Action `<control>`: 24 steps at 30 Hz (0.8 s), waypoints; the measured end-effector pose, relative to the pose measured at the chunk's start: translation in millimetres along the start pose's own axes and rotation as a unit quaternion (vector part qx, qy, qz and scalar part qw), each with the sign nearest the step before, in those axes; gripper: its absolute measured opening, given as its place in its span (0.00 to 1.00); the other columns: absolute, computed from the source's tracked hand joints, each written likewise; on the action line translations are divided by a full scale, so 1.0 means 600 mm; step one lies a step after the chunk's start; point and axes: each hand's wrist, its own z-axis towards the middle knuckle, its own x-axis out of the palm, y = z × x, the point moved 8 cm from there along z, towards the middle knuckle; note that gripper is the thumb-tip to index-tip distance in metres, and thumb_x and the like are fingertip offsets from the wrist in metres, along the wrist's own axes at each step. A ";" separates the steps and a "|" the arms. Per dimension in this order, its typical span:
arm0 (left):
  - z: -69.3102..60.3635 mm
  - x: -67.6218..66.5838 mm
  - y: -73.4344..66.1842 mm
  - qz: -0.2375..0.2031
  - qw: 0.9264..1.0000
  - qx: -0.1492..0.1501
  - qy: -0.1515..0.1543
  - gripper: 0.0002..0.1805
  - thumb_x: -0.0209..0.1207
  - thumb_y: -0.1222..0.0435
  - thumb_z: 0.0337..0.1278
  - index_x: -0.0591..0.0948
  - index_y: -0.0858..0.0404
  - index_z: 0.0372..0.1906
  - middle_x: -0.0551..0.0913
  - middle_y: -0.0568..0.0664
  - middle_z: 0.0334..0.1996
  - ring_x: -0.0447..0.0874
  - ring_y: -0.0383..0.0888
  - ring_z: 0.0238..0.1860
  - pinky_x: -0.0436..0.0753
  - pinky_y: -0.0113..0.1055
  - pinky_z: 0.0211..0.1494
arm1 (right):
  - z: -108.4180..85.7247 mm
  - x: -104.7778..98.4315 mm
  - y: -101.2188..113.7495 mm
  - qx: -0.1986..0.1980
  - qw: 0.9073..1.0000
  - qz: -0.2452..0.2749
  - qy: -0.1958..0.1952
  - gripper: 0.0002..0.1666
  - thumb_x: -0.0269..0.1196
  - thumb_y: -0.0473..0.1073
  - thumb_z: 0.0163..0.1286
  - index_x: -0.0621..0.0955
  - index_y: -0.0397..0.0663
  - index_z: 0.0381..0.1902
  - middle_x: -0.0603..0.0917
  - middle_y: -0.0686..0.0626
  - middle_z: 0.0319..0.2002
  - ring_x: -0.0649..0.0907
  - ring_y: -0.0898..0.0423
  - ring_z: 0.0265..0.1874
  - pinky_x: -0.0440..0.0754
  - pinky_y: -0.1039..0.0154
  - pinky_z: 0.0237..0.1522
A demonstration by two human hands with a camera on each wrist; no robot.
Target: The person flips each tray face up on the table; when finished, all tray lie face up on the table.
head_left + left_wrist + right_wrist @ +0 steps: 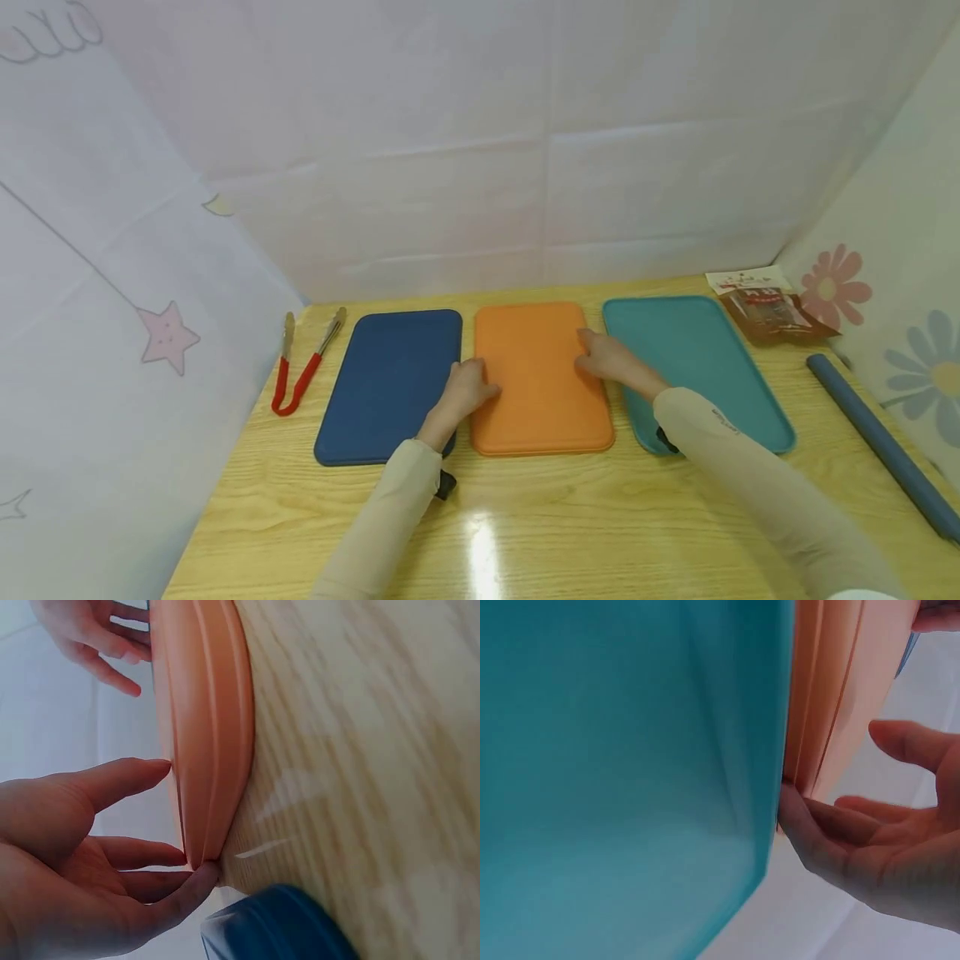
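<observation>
An orange rectangular tray (542, 375), flat face up, lies between a dark blue tray (390, 387) and a teal tray (693, 358). My left hand (463, 392) touches its left edge, fingertips at the rim and thumb over the top. At the right edge is my right hand (611, 358). In the left wrist view, relaxed fingers of the left hand (97, 862) meet the side of the orange tray (210, 735). In the right wrist view, the right hand (885, 825) has a fingertip against the orange side, partly behind the teal rim, with its thumb raised apart.
Red-handled tongs (303, 375) lie spread at the table's left. At the back right is a brown package (772, 312) with a white top. A long grey-blue roll (885, 450) lies along the right edge. Printed cloth (450, 150) hangs behind and at both sides.
</observation>
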 end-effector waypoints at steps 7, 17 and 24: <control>-0.007 0.003 -0.003 -0.006 1.000 -0.003 0.011 0.27 0.63 0.63 0.61 0.73 0.75 0.60 0.74 0.67 0.57 0.67 0.58 0.51 0.73 0.46 0.50 | -0.002 0.005 -0.035 0.058 0.978 0.200 -0.020 0.41 0.54 0.39 0.70 0.51 0.38 0.76 0.57 0.29 0.70 0.64 0.35 0.66 0.72 0.43 0.58; -0.012 0.007 0.008 -0.070 0.997 -0.001 0.028 0.36 0.61 0.60 0.63 0.63 0.74 0.69 0.63 0.67 0.69 0.60 0.59 0.63 0.70 0.49 0.62 | -0.014 -0.026 -0.067 0.062 0.936 0.338 -0.080 0.41 0.60 0.30 0.67 0.58 0.37 0.74 0.70 0.28 0.62 0.83 0.44 0.47 0.83 0.50 0.47; -0.037 0.011 0.012 -0.128 0.990 0.019 0.049 0.37 0.60 0.58 0.64 0.61 0.71 0.72 0.54 0.67 0.72 0.50 0.63 0.72 0.61 0.54 0.69 | -0.022 -0.058 -0.053 0.048 0.924 0.378 -0.039 0.36 0.61 0.33 0.68 0.63 0.40 0.72 0.74 0.32 0.58 0.84 0.58 0.40 0.77 0.45 0.55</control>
